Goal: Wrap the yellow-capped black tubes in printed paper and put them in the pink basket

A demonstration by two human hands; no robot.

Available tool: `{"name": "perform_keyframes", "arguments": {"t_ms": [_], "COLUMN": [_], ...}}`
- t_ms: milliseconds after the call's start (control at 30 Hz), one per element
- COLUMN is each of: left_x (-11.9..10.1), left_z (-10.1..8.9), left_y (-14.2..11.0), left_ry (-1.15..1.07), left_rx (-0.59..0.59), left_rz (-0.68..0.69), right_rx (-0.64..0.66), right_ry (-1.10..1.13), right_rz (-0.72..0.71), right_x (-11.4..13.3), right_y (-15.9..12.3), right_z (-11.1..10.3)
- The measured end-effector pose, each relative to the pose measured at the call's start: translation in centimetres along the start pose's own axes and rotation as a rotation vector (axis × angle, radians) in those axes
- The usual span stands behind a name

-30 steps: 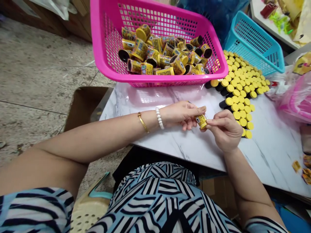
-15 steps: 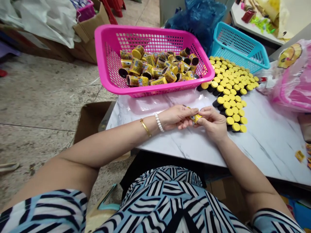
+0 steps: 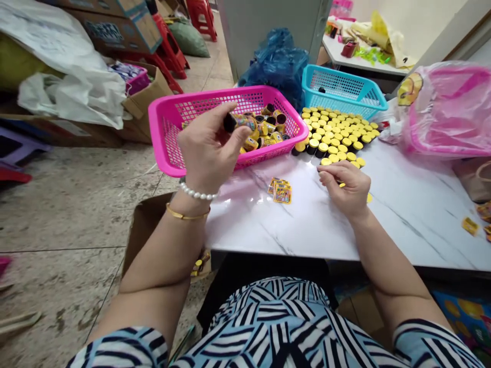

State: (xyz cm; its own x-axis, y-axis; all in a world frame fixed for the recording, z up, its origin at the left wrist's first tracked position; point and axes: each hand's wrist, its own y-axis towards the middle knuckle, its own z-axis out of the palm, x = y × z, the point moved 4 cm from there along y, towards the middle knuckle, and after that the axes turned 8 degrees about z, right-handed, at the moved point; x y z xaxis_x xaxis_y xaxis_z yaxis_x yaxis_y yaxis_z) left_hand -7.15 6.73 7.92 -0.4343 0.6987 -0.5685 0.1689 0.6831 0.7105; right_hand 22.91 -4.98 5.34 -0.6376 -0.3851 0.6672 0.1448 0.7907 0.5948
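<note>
My left hand (image 3: 213, 135) is raised over the near left part of the pink basket (image 3: 163, 148), its fingers closed round a small tub (image 3: 242, 121) with a dark end and a printed yellow wrapper. More such tubs (image 3: 264, 135) lie jumbled in the basket. Over the table my right hand (image 3: 347, 186) is closed, fingers curled and thumb against them; whatever it may hold is hidden. Just beyond it stand tightly packed rows of black tubs with yellow lids (image 3: 330, 135). Between my hands, a few small printed yellow packets (image 3: 282, 190) lie overlapping on the white marbled table (image 3: 264, 225).
A light blue basket (image 3: 345, 87) stands behind the lidded tubs, beside a blue plastic bag (image 3: 276, 56). To the right is a plastic-covered pink basket (image 3: 448, 112). Loose yellow packets (image 3: 470, 226) lie near the right edge. An open cardboard box (image 3: 141, 220) is below the table's left side.
My hands were together on a small yellow printed piece and have parted. The left rose to the pink basket and holds a tub. Yellow packets now show on the table. The view has shifted.
</note>
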Motion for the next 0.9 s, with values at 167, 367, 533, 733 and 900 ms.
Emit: {"name": "perform_keyframes", "arguments": {"t_ms": [167, 367, 533, 733, 900], "left_x": [-1.0, -3.6, -2.6, -2.9, -3.7], "left_z": [3.0, 9.1, 10.0, 9.7, 8.3], "left_y": [-2.5, -9.5, -9.3, -8.8, -7.7], "left_ry": [0.312, 0.171, 0.147, 0.112, -0.071], "left_rx": [-0.002, 0.565, 0.629, 0.615, 0.472], "left_rz": [0.198, 0.388, 0.362, 0.324, 0.180], "right_rx": [0.243, 0.294, 0.505, 0.449, 0.423], "right_ry": [-0.156, -0.633, -1.008, -1.072, -1.011], "right_rz": [-0.087, 0.012, 0.013, -0.026, -0.093], "right_x": [0.3, 0.4, -0.4, -1.3, -1.0], "right_y": [-1.3, -0.2, -0.3, -0.7, -0.5], "right_z": [2.7, -2.6, -5.0, -3.4, -2.5]}}
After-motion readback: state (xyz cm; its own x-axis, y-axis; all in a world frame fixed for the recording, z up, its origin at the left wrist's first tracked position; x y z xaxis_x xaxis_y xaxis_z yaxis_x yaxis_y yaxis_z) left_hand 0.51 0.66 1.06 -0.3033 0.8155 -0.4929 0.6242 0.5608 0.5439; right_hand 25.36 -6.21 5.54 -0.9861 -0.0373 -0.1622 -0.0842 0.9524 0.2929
